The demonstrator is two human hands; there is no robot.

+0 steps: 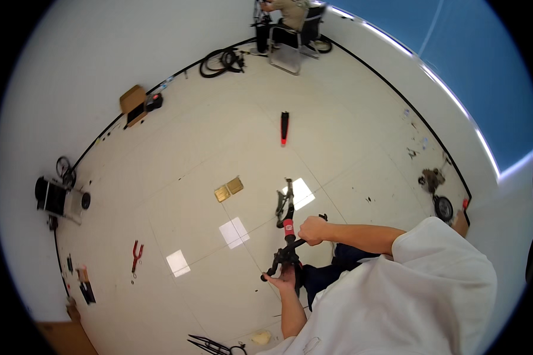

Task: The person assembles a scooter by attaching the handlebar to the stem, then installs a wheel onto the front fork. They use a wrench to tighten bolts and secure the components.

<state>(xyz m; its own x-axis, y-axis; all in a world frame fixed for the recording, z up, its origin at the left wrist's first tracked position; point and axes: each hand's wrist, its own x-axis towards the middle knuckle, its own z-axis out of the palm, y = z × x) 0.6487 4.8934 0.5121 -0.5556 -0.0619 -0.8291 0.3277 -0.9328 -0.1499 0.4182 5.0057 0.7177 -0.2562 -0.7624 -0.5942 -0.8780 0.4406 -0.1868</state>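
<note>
A black bicycle frame (289,239) with a red band on its tube stands upright in front of me, with a dark handlebar (276,260) fixed across it. Closed around the right side of the handlebar is my right hand (312,230). My left hand (285,279) holds the near left part of the handlebar from below, palm partly turned up. Some of its fingers are hidden behind the bar and frame. Thin dark arms (289,192) stick out at the far end of the frame.
Ahead on the floor lie gold plates (228,189), a black and red fender-like piece (285,128) and a red fork (137,258). A black frame (213,345) is near the bottom edge. Tyres (219,63) and a seated person (290,23) are by the far wall. A wheel (443,208) stands right.
</note>
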